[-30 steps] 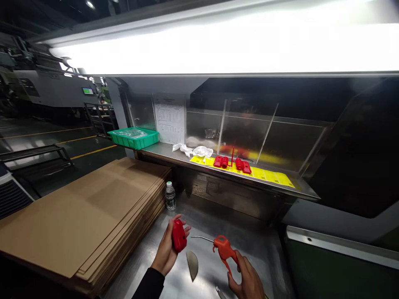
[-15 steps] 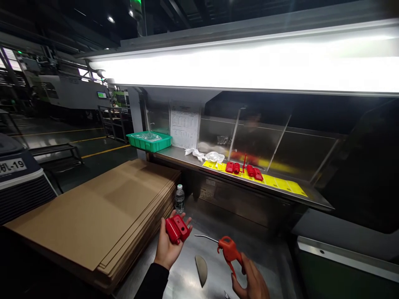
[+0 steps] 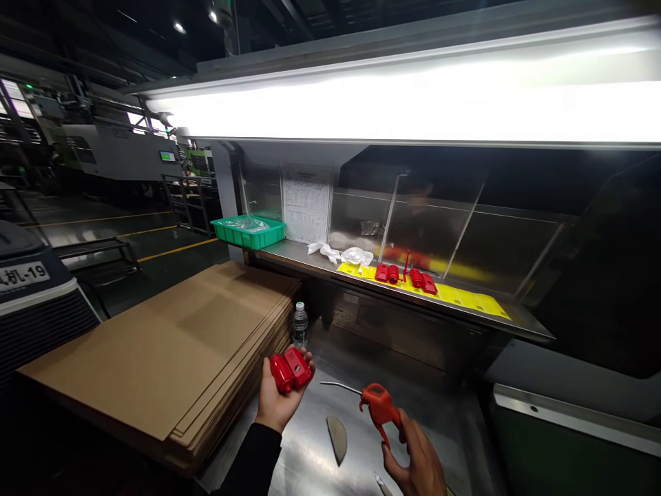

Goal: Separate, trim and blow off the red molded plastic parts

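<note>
Left hand [image 3: 279, 403] cradles a red part [image 3: 290, 370] beside the cardboard stack's [image 3: 170, 344] edge; right hand [image 3: 416, 461] grips an orange blow gun [image 3: 379, 406].

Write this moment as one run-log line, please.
left hand: holds red part | right hand: holds orange air gun | steel bench

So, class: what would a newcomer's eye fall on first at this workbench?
First the long bright light strip glaring across the top. Then the red items low in the middle: a red plastic part in the left hand, and an orange-red air blow gun gripped by the right hand. A tall cardboard sheet stack fills the left.
</note>
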The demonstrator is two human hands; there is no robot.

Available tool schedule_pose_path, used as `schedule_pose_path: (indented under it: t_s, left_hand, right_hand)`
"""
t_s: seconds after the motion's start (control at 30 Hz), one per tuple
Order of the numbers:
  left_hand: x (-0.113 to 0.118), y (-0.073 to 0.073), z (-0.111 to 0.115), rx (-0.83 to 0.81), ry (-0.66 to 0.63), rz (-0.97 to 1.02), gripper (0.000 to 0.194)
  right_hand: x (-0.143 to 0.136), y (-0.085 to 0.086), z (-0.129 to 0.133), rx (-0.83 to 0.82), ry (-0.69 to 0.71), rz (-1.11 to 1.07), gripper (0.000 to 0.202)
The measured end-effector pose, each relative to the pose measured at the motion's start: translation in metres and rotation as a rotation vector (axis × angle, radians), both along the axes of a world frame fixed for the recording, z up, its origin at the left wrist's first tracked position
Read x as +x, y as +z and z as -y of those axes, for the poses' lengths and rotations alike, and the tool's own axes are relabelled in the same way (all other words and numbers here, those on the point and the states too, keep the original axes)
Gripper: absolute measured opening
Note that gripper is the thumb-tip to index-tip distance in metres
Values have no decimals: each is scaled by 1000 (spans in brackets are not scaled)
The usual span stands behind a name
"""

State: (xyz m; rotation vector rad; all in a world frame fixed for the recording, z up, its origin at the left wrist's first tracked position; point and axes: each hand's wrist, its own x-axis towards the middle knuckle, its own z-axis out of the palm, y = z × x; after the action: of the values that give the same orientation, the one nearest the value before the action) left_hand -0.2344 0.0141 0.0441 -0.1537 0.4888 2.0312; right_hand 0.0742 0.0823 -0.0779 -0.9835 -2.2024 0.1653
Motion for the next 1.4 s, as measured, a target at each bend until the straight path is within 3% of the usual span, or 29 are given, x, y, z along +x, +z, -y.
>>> schedule_pose_path:
  t_s: [0.2, 0.3, 0.4, 0.57, 0.67, 0.8, 0.97, 1.07, 1.13, 1.27, 1.4]
  left_hand:
    - [4, 2, -1, -27, 29, -27, 53]
    - [4, -2, -1, -44, 18, -1, 52]
    - [3, -10, 3, -63, -17, 72, 52]
    - [10, -24, 21, -121, -32, 239, 54]
    - [20, -24, 38, -117, -7, 283, 48]
    - [34, -8, 58, -52, 24, 274, 38]
    - [46, 32, 78, 45, 20, 223, 30]
    - [48, 54, 88, 74, 24, 224, 26]
    - [48, 65, 95, 83, 28, 241, 25]
    - [47, 80, 105, 103, 37, 301, 24]
    - [50, 92, 114, 125, 32, 357, 27]
  right_hand:
    - [0, -4, 1, -24, 10, -15, 73]
    - [-2, -14, 1, -146, -25, -7, 69]
    - [-3, -37, -7, -306, -161, 80, 64]
    - [8, -93, -28, -447, -351, 276, 52]
    - [12, -109, -31, -472, -423, 336, 50]
    - [-14, -101, -18, -431, -490, 354, 59]
    - [-103, -89, 18, -492, -222, 421, 41]
    - [-141, -90, 38, -597, -257, 484, 29]
    - [-146, -90, 44, -655, -278, 484, 28]
    - [-132, -84, 36, -753, -254, 474, 37]
    - [-124, -75, 29, -793, -169, 482, 39]
